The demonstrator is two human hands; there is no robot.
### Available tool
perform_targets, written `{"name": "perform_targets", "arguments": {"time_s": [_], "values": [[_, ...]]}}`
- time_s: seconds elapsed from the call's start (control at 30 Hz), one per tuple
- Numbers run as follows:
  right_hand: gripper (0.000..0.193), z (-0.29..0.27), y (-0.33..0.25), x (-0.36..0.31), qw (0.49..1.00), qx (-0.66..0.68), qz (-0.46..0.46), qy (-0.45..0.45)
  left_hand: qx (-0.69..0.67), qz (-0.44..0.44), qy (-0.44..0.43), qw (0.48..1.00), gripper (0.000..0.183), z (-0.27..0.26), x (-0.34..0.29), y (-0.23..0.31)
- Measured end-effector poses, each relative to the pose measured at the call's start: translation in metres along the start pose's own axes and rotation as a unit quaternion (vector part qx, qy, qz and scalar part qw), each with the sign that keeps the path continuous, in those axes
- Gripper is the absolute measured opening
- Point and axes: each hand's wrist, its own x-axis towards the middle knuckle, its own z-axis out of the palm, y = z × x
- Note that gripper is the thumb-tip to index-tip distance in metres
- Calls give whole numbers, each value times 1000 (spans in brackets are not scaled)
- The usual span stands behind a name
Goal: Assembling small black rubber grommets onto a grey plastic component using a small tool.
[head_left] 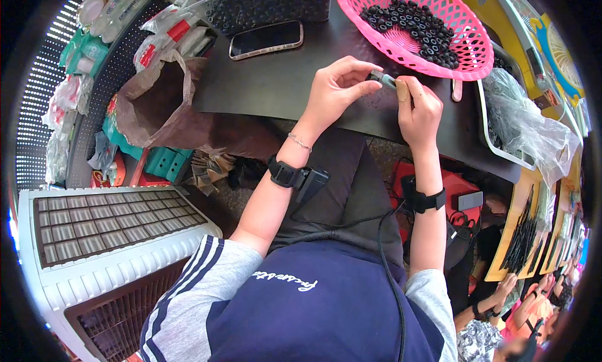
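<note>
My left hand [338,89] and my right hand [419,111] meet above the dark table [263,89]. Between their fingertips is a small grey piece [384,80], slim and a little shiny, too small for me to tell its kind. The left thumb and forefinger pinch one end, where a dark bit shows. Right thumb and fingers close round the other end, and a tan wrap covers one of those digits. Just beyond the hands stands a pink lattice basket [467,45] partly filled with small black rings [417,23].
A clear bin [269,11] of black rings and a phone [266,40] lie at the far left of the table. A white-rimmed tray [501,142] with plastic bags is at right. An open brown sack [157,105] and a white air cooler [119,236] stand left. Other people sit at lower right.
</note>
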Motion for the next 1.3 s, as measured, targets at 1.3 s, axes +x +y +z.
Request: {"name": "perform_targets", "arguments": {"time_s": [1.3], "values": [[8,2,2,-2,1000,-5,-12,13,31,3,-7,999,20,-2,1,-3]]}}
